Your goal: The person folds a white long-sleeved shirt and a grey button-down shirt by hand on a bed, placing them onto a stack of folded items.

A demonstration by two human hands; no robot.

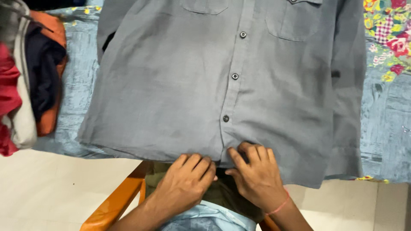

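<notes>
A grey button-up shirt (180,85) lies spread flat, front up, with dark buttons down its placket and two chest pockets at the top. My left hand (187,180) rests at the shirt's bottom hem, left of the placket, fingers curled onto the cloth. My right hand (256,173) is beside it, fingers pinching the hem at the foot of the placket. A thin red thread circles my right wrist. Both hands touch the hem close together.
A blue patterned bedsheet (385,119) covers the surface under the shirt, with a floral patch at the top right. A pile of red, white, navy and orange clothes (30,77) sits at the left. An orange chair frame (115,201) and pale floor lie below.
</notes>
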